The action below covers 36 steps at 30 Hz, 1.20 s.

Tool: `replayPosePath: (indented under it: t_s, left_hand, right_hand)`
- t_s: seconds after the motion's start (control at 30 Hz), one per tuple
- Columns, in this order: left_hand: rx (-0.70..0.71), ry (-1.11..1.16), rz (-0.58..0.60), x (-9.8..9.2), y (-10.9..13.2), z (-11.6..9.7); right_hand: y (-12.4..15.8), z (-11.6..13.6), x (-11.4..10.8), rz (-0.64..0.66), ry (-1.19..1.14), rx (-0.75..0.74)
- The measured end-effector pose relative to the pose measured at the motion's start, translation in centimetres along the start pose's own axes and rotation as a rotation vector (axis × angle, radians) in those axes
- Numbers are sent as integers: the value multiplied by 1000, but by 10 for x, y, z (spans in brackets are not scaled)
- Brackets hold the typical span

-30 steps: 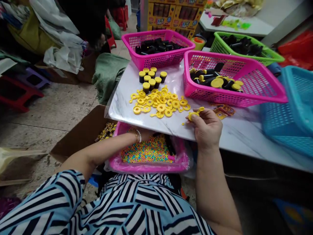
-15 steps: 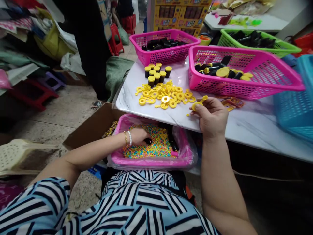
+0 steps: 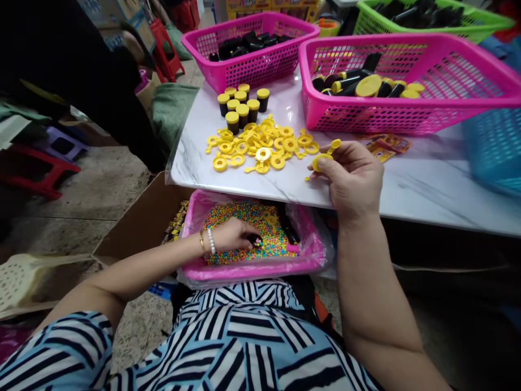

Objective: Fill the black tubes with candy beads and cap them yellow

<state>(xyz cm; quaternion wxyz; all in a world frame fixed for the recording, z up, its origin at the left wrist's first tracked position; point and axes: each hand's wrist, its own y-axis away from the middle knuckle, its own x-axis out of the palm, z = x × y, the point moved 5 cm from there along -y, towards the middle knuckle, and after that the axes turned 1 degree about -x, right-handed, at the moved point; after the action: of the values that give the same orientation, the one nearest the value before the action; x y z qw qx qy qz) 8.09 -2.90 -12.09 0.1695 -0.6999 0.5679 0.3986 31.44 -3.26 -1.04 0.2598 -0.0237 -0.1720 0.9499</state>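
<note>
My left hand (image 3: 232, 236) reaches into a pink tub (image 3: 248, 270) lined with clear plastic. Its fingers are closed on a small black cup (image 3: 255, 239), with a few beads at its mouth; the hand partly hides it. Small multicoloured candy-like beads (image 3: 228, 213) surround that hand. Above the table's front edge, my right hand (image 3: 356, 179) pinches a round yellow cap (image 3: 321, 162) with a tab sticking up. To its left lies a loose pile of yellow ring-shaped pieces (image 3: 260, 144). Several black cups with yellow lids (image 3: 242, 113) stand upright behind the pile.
A pink basket (image 3: 399, 111) holds black and yellow parts; another pink basket (image 3: 260, 62) and a green basket (image 3: 484, 24) hold black parts. Printed packets (image 3: 386, 147) lie near a blue basket (image 3: 494, 152). A cardboard box (image 3: 134, 217) stands left of the tub. Someone in dark trousers stands at left.
The black cup has turned mouth-up a little in my left hand, with beads now showing at it. My right hand keeps its pinch on the yellow cap. The camera view has tilted down.
</note>
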Motion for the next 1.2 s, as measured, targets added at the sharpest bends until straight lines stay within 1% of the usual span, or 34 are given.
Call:
replayPosePath:
  t_s: [0.1, 0.17, 0.23, 0.3, 0.37, 0.47, 0.53, 0.63, 0.7, 0.73, 0.8, 0.87, 0.93, 1.1, 1.2]
  left_hand:
    - [-134, 272, -77, -13, 4, 7]
    - [-142, 378, -95, -17, 6, 3]
    - [-118, 485, -114, -20, 7, -5]
    - [-105, 534, -151, -25, 9, -15]
    - [-88, 477, -240, -35, 11, -26]
    - [5, 319, -474, -61, 14, -52]
    - [92, 251, -610, -78, 12, -71]
    - [176, 215, -728, -96, -3, -91]
    - [167, 221, -772, -102, -19, -94]
    - [146, 222, -781, -103, -28, -93]
    - [100, 212, -775, -103, -42, -90]
    - [61, 194, -755, -101, -50, -88]
    - [16, 177, -709, -101, -54, -87]
    - [-129, 89, -534, -101, -57, -91]
    - [-145, 81, -476, -102, -58, -93]
  right_hand:
    - [0, 0, -1, 8, 16, -16]
    - [0, 0, -2, 6, 28, -26]
    - [0, -1, -2, 5, 30, -30]
    - [1, -1, -2, 14, 37, -16]
    - [1, -1, -1, 27, 48, 19]
    - [4, 4, 1, 74, 57, 121]
    - [7, 8, 2, 116, 47, 233]
    - [11, 12, 1, 171, -2, 444]
    - [10, 12, -2, 199, -23, 551]
    - [8, 12, -4, 205, -26, 586]
    - [1, 12, -11, 175, -28, 622]
    - [-4, 11, -18, 128, -29, 630]
    - [-5, 12, -19, 116, -15, 645]
    - [13, 9, -4, 193, 17, 749]
    - [20, 9, -1, 190, -11, 748]
